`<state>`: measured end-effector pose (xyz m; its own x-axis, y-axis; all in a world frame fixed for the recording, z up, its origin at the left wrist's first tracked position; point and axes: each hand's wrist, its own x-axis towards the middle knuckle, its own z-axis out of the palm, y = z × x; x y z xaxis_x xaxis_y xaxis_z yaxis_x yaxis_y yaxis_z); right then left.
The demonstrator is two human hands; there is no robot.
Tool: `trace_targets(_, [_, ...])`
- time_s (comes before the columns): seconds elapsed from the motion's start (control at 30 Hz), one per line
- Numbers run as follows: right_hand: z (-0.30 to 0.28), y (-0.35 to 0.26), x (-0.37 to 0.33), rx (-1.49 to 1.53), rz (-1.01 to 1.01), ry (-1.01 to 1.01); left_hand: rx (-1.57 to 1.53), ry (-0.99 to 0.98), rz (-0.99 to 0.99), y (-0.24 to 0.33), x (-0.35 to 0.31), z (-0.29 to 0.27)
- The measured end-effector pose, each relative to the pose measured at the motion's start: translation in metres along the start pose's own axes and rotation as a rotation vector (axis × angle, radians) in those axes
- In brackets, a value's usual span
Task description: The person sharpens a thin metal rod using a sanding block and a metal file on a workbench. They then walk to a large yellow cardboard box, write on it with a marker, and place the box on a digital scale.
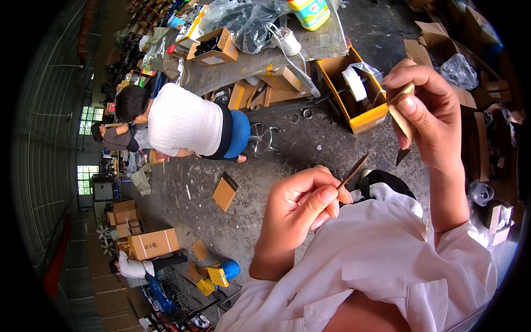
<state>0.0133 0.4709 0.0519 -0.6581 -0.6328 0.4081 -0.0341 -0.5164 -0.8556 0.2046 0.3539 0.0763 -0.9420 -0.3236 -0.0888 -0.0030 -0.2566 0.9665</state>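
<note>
My left hand (301,206) is closed in a pinch on a thin, dark brown pointed sliver (354,170), which slants up to the right out of the fingers. Higher up on the right, my right hand (428,113) grips a flat beige piece (402,123) between thumb and fingers. Just below that piece a dark pointed tip (402,156) sticks out; whether the two are one object I cannot tell. The hands are apart, and the sliver does not touch what the right hand holds.
Beyond my hands stands a yellow-edged box (359,126) with a white roll in it. A cluttered workbench (243,69) is at the far side. A person in a white top (185,119) sits on a blue stool (239,133). Cardboard (225,191) lies on the concrete floor.
</note>
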Motion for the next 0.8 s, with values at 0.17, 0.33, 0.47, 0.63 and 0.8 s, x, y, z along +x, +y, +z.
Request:
trace_targets(0.17, [-0.002, 0.003, -0.003, -0.149, -0.052, -0.031, -0.026, -0.001, -0.019, 0.000, -0.002, 0.003])
trace_targets(0.33, [-0.003, 0.006, -0.005, -0.169, -0.087, -0.074, -0.035, -0.009, -0.007, -0.002, -0.003, 0.005])
trace_targets(0.47, [0.004, 0.002, -0.010, 0.006, 0.017, -0.044, -0.070, -0.057, -0.023, -0.005, -0.004, 0.000])
trace_targets(0.63, [0.001, -0.003, -0.012, -0.033, 0.017, -0.126, -0.041, 0.102, 0.111, -0.008, 0.006, 0.006])
trace_targets(0.8, [0.001, -0.009, -0.011, -0.563, -0.291, -0.271, 0.076, 0.209, 0.194, -0.007, 0.017, 0.009])
